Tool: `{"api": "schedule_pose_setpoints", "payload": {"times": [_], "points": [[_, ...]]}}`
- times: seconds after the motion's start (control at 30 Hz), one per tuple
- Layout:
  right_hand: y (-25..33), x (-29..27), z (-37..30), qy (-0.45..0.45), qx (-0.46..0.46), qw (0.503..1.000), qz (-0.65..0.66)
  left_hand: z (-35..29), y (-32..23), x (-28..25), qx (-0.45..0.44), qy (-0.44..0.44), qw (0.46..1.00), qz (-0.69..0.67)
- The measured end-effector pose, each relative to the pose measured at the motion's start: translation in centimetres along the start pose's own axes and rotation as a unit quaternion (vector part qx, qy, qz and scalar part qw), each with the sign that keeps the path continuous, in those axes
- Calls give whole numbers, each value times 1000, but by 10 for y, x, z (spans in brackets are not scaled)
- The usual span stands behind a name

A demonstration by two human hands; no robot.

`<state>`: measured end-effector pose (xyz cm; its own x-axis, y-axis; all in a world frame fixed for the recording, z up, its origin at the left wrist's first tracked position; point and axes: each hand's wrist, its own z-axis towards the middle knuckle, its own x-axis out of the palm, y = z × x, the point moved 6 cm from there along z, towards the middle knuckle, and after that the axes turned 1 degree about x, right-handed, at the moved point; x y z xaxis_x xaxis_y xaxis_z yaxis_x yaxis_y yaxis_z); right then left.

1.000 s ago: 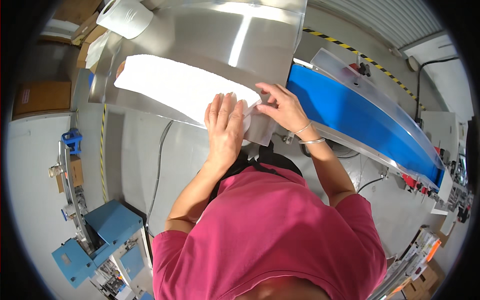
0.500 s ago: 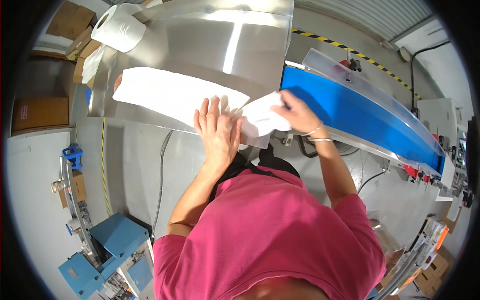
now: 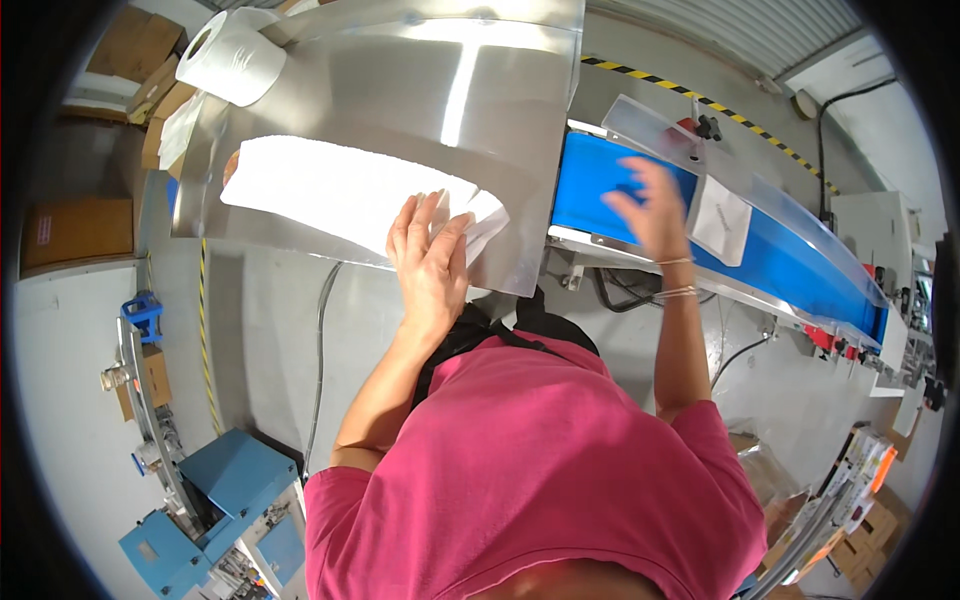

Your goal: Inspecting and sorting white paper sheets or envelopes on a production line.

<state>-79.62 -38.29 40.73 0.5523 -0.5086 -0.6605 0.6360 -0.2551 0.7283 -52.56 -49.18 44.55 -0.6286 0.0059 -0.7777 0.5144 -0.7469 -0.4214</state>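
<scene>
Head view: our left hand [image 3: 428,265], loosely spread, rests on the white stack [image 3: 325,185]; our right hand [image 3: 650,208], half-curled, seems empty above the blue belt [image 3: 588,188]. Uneven pressing could topple the white stack.

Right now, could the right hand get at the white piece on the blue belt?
Probably yes: the right hand is over the blue belt, close beside the white piece, with nothing visibly between them.
</scene>
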Motion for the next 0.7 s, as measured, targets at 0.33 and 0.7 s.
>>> {"api": "schedule_pose_setpoints", "payload": {"times": [0.33, 0.7], "points": [[27, 106, 2, 266, -2, 942, 203, 2, 4, -3, 4, 17, 999, 37], [-105, -70, -29, -196, 313, 828, -421, 2, 17, -4, -19, -3, 1000, 9]]}}
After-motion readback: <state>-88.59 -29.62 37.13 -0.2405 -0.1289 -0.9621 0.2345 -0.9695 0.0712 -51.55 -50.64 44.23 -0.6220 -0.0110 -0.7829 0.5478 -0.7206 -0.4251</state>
